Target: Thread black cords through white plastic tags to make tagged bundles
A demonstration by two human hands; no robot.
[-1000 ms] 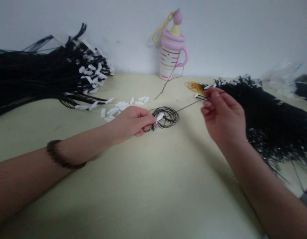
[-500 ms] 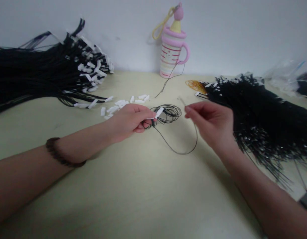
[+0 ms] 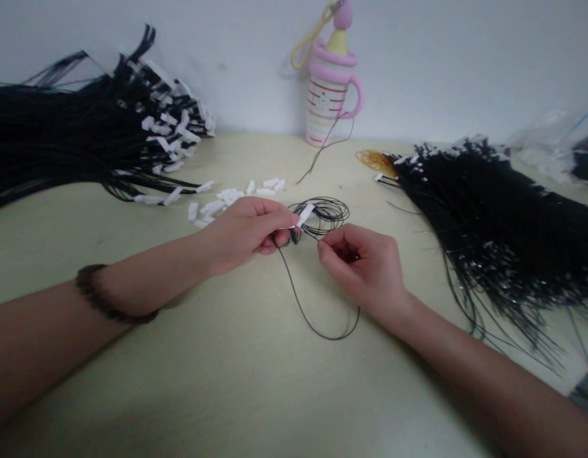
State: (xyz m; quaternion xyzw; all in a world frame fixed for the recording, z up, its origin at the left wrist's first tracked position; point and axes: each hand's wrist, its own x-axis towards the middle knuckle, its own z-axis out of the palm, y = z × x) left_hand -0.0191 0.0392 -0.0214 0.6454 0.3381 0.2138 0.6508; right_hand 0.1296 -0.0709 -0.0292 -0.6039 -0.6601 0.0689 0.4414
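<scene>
My left hand (image 3: 250,230) pinches a small white connector (image 3: 306,216) between thumb and forefinger, and a black cord also runs through its fingers. Close by, my right hand (image 3: 363,267) is closed in a pinch on a thin black cord (image 3: 297,304). A short stretch of it spans from the white piece to my right fingertips, while another stretch hangs in a loop below both hands. Behind the white piece lies a coil of thin black cord (image 3: 332,213) on the table.
Loose white connectors (image 3: 222,202) lie behind my left hand. A thick bundle of black cords with white ends (image 3: 60,137) fills the left, another black bundle (image 3: 503,216) the right. A pink-and-white cup (image 3: 327,95) stands against the wall, near an orange coil (image 3: 374,160).
My right hand has come left and down, close to the white connector. The cord loop now hangs lower. My left hand has stayed almost in place.
</scene>
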